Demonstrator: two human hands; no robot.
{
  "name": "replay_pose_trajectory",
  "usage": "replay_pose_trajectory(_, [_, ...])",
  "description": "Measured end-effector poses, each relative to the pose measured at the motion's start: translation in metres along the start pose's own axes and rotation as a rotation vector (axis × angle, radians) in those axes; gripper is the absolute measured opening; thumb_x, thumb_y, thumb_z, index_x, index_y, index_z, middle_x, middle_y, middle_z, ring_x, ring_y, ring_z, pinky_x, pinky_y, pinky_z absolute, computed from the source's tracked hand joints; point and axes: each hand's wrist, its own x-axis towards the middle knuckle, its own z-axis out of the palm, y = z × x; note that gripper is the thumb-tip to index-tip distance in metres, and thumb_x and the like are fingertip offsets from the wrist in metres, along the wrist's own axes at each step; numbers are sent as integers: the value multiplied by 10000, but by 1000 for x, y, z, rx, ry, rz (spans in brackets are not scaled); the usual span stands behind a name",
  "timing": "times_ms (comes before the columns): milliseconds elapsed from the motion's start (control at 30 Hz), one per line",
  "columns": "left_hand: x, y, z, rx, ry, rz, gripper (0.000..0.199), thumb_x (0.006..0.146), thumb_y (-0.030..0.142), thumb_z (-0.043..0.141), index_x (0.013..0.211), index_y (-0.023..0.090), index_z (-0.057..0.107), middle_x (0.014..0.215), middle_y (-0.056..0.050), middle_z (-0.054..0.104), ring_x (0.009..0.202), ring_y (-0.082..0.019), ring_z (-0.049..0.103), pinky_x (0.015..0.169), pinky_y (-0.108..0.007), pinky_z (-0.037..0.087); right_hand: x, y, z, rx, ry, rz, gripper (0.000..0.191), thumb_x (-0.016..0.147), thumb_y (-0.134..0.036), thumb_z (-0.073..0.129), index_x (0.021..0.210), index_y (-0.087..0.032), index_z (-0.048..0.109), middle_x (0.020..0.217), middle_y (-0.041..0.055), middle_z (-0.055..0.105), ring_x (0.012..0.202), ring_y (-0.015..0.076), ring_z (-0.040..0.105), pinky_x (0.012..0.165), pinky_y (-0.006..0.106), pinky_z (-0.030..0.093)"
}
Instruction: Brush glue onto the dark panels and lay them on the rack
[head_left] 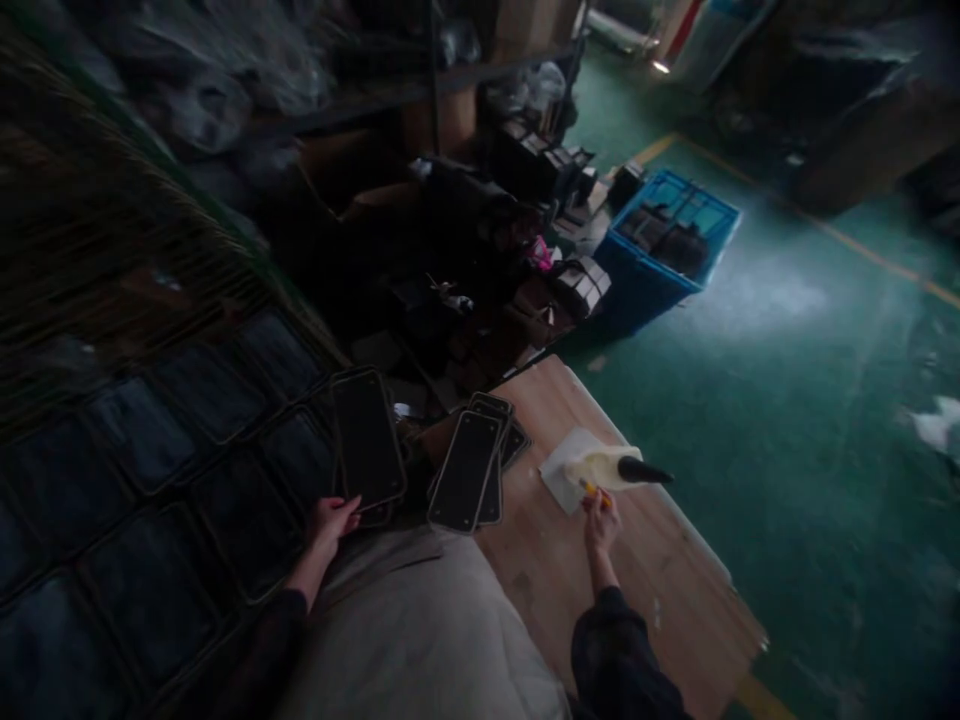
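Note:
My left hand (335,522) is closed on the lower edge of a dark rectangular panel (367,440) with rounded corners and a pale rim. Part of another such panel shows beneath it. My right hand (602,518) pinches a small yellow-handled tool (592,491), its working end too blurred to make out. That tool is over a white sheet or pad (559,468) on the wooden table (547,590). Beside it lies a cream-coloured bottle-like object (600,465) with a black pointed end. Between my hands, several similar dark panels (466,470) lie in a loose, fanned stack.
Rows of dark panels (135,430) lie on a rack at left. Beyond the table stands a blue crate (637,285) with dark items inside. Shelving with cartons and plastic-wrapped goods (255,60) runs along the back. A green floor (787,400) spreads to the right.

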Motion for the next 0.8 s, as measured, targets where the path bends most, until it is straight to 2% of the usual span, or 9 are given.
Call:
replay_pose_trajectory(67, [18,-11,-2,-54,-6,-26,296,735,124,754,894,135,504,598,24,586,426,-124,587,436,-238,506,0,14,-7,70,42,46,447,875,-559,562,991,-136,646,667,31,677,609,196,651,637,313,523])
replay_pose_trajectory(167, [30,-23,-13,-98,-2,-3,351,682,116,790,824,160,472,540,43,570,393,-134,591,410,-231,509,-3,24,6,210,67,110,509,815,-614,562,975,-136,633,690,57,696,575,201,658,584,302,526])
replay_pose_trajectory(367, [23,-21,-10,-81,-9,12,319,713,124,769,822,163,472,527,36,577,401,-136,605,406,-213,511,11,35,27,480,163,299,402,832,-558,549,906,-162,552,663,35,680,536,185,656,590,330,563])
replay_pose_trajectory(467, [18,-17,-9,-77,-10,11,317,716,114,761,822,162,466,532,39,573,397,-129,601,405,-209,510,22,38,35,584,214,402,285,882,-462,529,867,-177,519,652,13,664,524,166,646,579,308,560])
replay_pose_trajectory(567, [16,-17,-10,-77,-15,30,344,692,113,779,830,159,468,546,42,575,396,-127,601,405,-207,508,27,39,40,666,228,495,256,945,-392,507,843,-159,539,692,1,646,561,134,636,573,268,546])
replay_pose_trajectory(667, [16,-19,-11,-82,-18,44,343,696,120,782,836,159,471,552,42,579,406,-127,607,421,-213,518,27,41,40,729,226,575,263,970,-382,536,912,-131,588,772,-2,624,622,109,614,588,250,536])
replay_pose_trajectory(800, [16,-19,-10,-87,-15,29,335,706,117,778,826,161,468,548,41,578,407,-127,608,423,-213,518,21,48,28,796,206,629,255,967,-376,555,1012,-129,599,864,13,618,675,110,602,607,254,535])
